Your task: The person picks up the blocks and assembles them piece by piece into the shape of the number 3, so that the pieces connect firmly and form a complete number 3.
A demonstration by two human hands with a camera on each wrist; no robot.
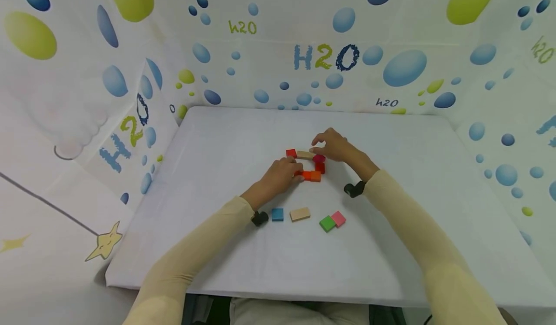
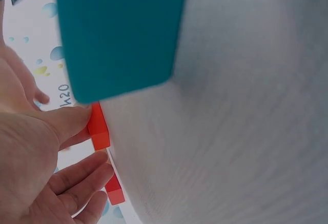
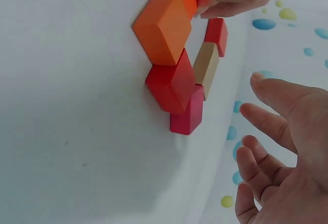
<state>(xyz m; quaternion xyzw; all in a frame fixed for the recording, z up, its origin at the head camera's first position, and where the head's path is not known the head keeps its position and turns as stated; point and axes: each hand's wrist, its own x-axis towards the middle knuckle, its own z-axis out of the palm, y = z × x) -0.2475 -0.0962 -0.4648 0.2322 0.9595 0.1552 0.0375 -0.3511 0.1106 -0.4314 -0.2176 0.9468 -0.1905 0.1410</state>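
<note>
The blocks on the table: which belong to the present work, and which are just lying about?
Probably in the work: left red block, right red block, far wooden block, crimson block, orange block, orange-red block pinched by the left hand.

Apparently lying about: blue block, near wooden block, green block, pink block.

A hand can pass over the table point(image 1: 208, 156) between the orange block point(image 1: 315, 176) and the near green block point(image 1: 327, 223); the left sleeve point(image 1: 204, 240) bars the left side, the right sleeve point(image 1: 408, 223) the right. The slot between the orange block and the far tan block point(image 1: 305, 155) is tight: the red block point(image 1: 320, 168) stands across its right end, the left hand point(image 1: 278, 177) across its left. The right hand point(image 1: 334, 147) obstructs the crimson block's point(image 1: 319, 159) far side. Green and pink point(image 1: 338, 218) touch, leaving no way between.
</note>
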